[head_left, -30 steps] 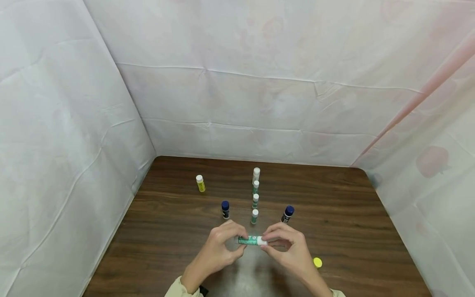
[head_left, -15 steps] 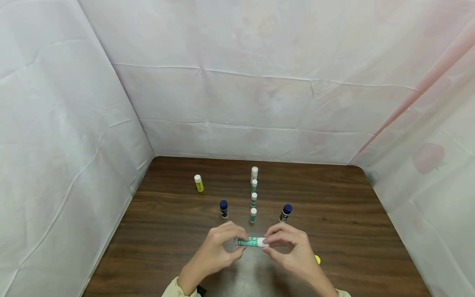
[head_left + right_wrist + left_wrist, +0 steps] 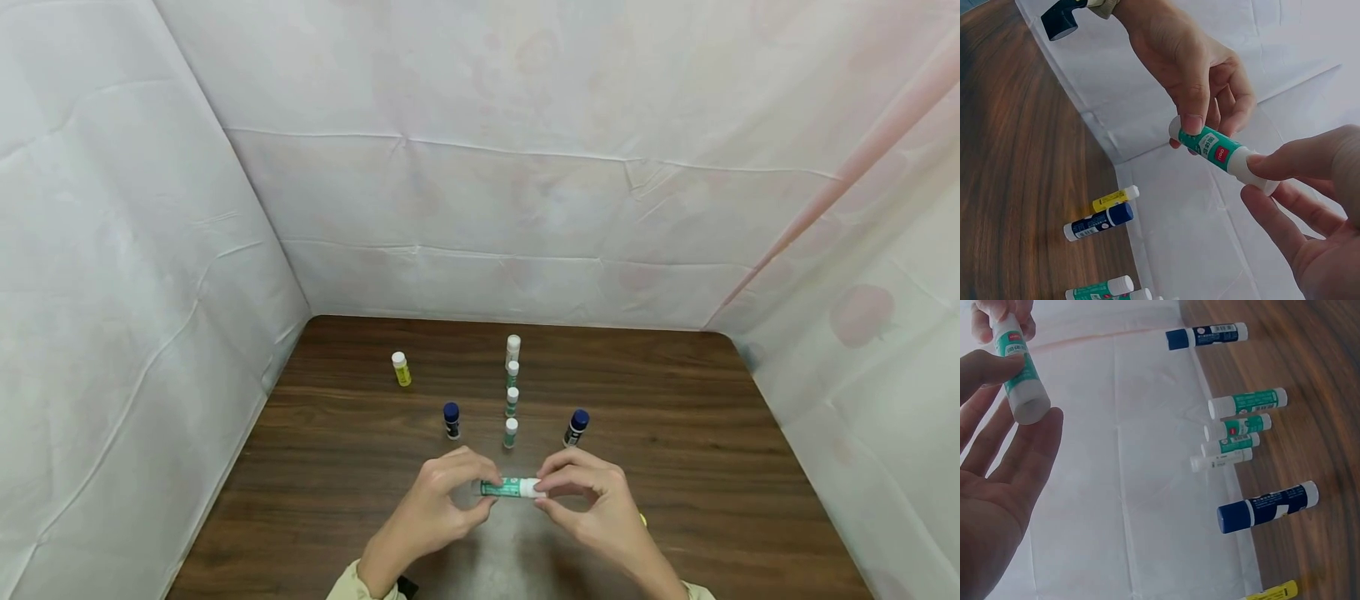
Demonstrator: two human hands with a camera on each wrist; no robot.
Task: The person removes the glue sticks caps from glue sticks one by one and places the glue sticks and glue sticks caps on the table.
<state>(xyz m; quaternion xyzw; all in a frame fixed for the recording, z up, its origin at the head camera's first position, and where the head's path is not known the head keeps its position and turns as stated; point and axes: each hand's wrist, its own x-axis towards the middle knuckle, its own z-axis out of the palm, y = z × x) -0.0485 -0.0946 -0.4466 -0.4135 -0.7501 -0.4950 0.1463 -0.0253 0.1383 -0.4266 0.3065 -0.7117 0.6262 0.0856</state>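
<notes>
A green-and-white glue stick [image 3: 501, 487] lies level between both hands, above the table's near half. My left hand [image 3: 448, 493] pinches its base end between thumb and fingers. At the other end, the thumb and fingers of my right hand [image 3: 596, 496] pinch the white cap [image 3: 1261, 175]. In the right wrist view the green label with a red mark faces up. Beyond the hands, several white-capped glue sticks stand in a row, the nearest a green one [image 3: 510, 433]. A blue-capped glue stick stands on each side, one left [image 3: 452, 421], one right [image 3: 576, 427].
A yellow glue stick with white cap [image 3: 401, 369] stands at the back left. Something yellow [image 3: 643, 520] is mostly hidden behind my right hand. The brown wooden table [image 3: 697, 417] is bordered by white cloth walls [image 3: 480, 208] on the left, back and right.
My right fingers sit slightly farther right, and a little more white shows at the cap end. The yellow thing is now more covered by my right hand. The view has shifted slightly.
</notes>
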